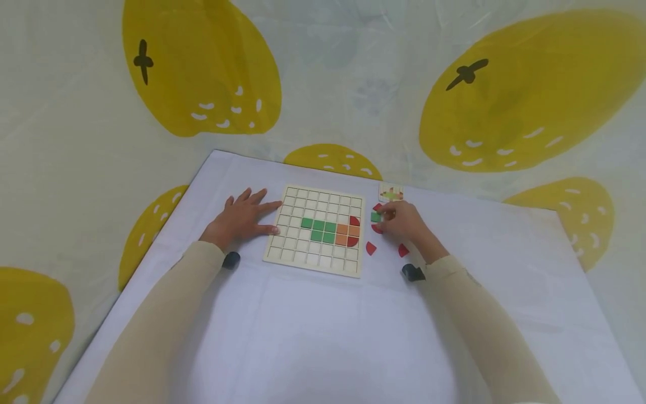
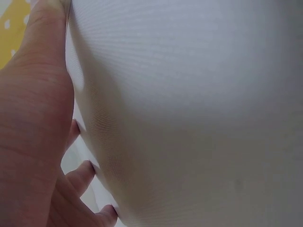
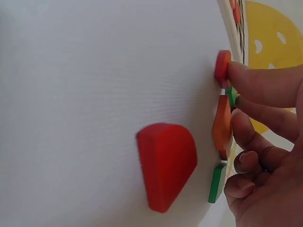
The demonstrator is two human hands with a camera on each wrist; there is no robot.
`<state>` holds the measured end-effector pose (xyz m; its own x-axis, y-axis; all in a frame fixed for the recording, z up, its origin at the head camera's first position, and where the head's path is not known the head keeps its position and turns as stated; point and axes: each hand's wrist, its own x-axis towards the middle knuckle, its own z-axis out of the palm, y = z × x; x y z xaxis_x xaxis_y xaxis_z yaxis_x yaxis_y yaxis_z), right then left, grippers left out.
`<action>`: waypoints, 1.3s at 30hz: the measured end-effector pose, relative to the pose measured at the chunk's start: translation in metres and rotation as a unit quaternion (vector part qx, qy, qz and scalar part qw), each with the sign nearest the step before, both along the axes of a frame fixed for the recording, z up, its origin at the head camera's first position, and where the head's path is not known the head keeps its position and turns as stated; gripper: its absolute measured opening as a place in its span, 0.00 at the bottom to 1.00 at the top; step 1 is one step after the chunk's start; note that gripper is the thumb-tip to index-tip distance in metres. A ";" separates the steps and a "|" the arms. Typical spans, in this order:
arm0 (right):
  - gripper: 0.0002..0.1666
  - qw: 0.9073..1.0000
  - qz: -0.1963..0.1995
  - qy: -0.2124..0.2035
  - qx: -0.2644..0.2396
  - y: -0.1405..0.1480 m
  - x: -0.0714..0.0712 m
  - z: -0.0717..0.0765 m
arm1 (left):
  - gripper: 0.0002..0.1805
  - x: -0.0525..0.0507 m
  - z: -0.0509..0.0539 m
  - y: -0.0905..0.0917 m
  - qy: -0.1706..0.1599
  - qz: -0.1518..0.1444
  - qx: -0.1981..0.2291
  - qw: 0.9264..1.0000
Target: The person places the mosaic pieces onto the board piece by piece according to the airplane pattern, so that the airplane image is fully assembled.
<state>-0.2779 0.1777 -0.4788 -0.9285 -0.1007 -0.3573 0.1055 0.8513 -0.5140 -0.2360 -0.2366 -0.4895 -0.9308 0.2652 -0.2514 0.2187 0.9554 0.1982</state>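
A wooden grid board (image 1: 290, 249) lies flat. Green squares (image 1: 317, 225), orange squares (image 1: 341, 229) and red quarter-circle pieces (image 1: 355, 220) sit in its cells. My left hand (image 1: 239, 217) lies spread on the table, thumb and index finger touching the board's left edge. To the board's right, my right hand (image 1: 404, 221) reaches over loose pieces, a green square (image 1: 375, 217) between thumb and index finger. In the right wrist view the thumb touches a red piece (image 3: 222, 68); the other fingers are bent. Whether it pinches anything is hidden.
A small pattern card (image 1: 391, 192) lies behind my right hand. Two loose red pieces (image 1: 370, 248) (image 1: 403, 250) lie on the white table (image 1: 313, 331) nearer me. Behind hangs a cloth printed with yellow fruit (image 1: 202, 67).
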 end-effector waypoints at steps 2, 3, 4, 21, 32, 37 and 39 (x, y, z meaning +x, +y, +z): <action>0.28 1.000 0.002 0.002 -0.002 0.000 0.001 0.002 | 0.47 0.000 0.000 0.000 0.002 0.000 0.000 1.000; 0.27 1.000 0.001 0.007 -0.003 -0.001 0.000 0.002 | 0.47 0.000 0.000 0.000 0.004 0.000 0.000 1.000; 0.26 1.000 0.001 0.013 -0.004 -0.001 0.000 0.003 | 0.47 0.000 0.000 0.000 0.005 -0.001 0.000 1.000; 0.24 0.999 0.015 0.031 0.013 0.001 -0.008 -0.005 | 0.46 0.001 0.003 0.003 -0.007 0.003 0.006 1.000; 0.25 0.998 0.036 0.042 0.004 -0.010 0.005 0.002 | 0.46 0.001 0.002 0.000 -0.007 0.004 0.009 1.000; 0.22 0.996 0.061 0.064 -0.015 -0.015 0.010 0.003 | 0.45 0.001 0.001 0.001 -0.006 0.006 0.007 1.000; 0.20 0.995 0.067 0.067 -0.021 -0.017 0.011 0.003 | 0.45 0.001 0.001 0.001 -0.006 0.007 0.008 1.000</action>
<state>-0.2669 0.1607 -0.4756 -0.9448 -0.2394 -0.2238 -0.0801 0.8308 -0.5507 -0.2346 -0.2356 -0.4884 -0.9312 0.2570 -0.2583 0.2038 0.9550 0.2155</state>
